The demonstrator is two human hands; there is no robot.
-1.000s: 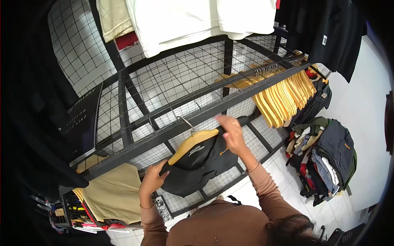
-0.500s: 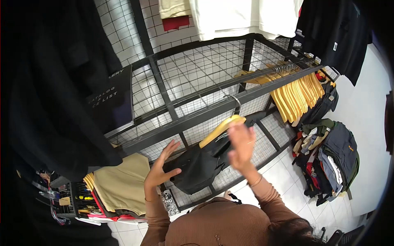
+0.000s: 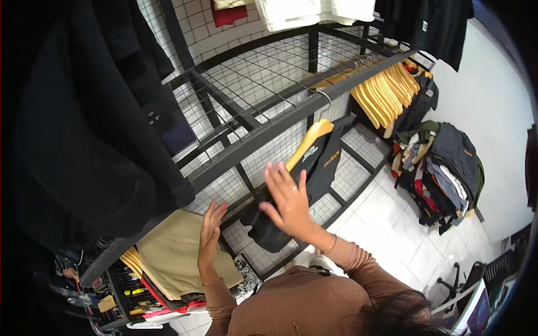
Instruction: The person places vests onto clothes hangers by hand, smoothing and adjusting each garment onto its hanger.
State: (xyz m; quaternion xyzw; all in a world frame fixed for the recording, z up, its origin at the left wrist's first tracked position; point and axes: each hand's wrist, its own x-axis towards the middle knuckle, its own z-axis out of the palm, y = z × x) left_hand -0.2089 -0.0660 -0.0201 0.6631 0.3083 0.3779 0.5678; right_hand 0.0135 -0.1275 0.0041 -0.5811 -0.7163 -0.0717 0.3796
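A black garment (image 3: 319, 168) with small orange lettering hangs on a wooden hanger (image 3: 305, 147), whose metal hook is over the black rack bar (image 3: 269, 130). In front of the garment's left part is my right hand (image 3: 288, 204), fingers spread, palm toward the cloth; whether it touches is unclear. To the left, my left hand (image 3: 210, 232) is raised with its fingers apart and nothing in it, close to a beige garment (image 3: 174, 252) hanging below the bar.
Empty wooden hangers (image 3: 386, 92) hang on the rack's right part. A pile of folded clothes (image 3: 448, 168) stands on the tiled floor at right. Dark clothes (image 3: 101, 129) hang close at left. White garments (image 3: 308, 11) are at the top, an office chair (image 3: 476, 274) lower right.
The hanger hook now rests further right along the bar. My right hand has moved left and down from the hanger's top to the garment's left part. My left hand has moved off the garment, fingers apart.
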